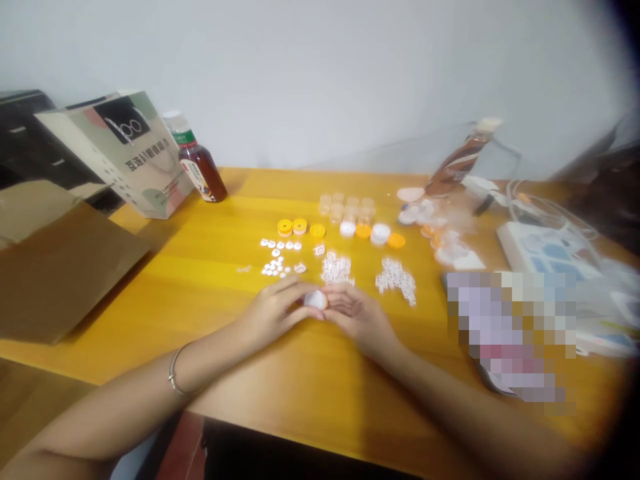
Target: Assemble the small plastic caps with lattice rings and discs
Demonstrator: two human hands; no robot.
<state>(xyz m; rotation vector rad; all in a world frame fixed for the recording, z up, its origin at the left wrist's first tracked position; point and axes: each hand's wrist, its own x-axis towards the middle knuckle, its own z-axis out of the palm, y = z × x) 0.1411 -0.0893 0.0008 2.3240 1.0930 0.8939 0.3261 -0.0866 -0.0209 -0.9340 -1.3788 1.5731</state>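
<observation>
Between my two hands, just above the wooden table, is a small round white cap with an orange edge [316,300]. My left hand [280,303] grips it from the left with thumb and fingers, a bangle on that wrist. From the other side my right hand [357,317] closes its thumb and fingertips on the same cap. Beyond the hands lie piles of small white plastic parts [336,268], with another pile [395,277] to the right. Small white discs [274,267] are spread to the left. Yellow round caps [299,227] and white caps [380,233] stand farther back.
Several clear cups [350,208] stand behind the caps. A dark drink bottle [203,167] and a paper bag [135,153] are at the back left, a cardboard box [65,260] nearer. At right are a tilted brown bottle [457,160], plastic bags [450,243] and a pixelated object [505,333].
</observation>
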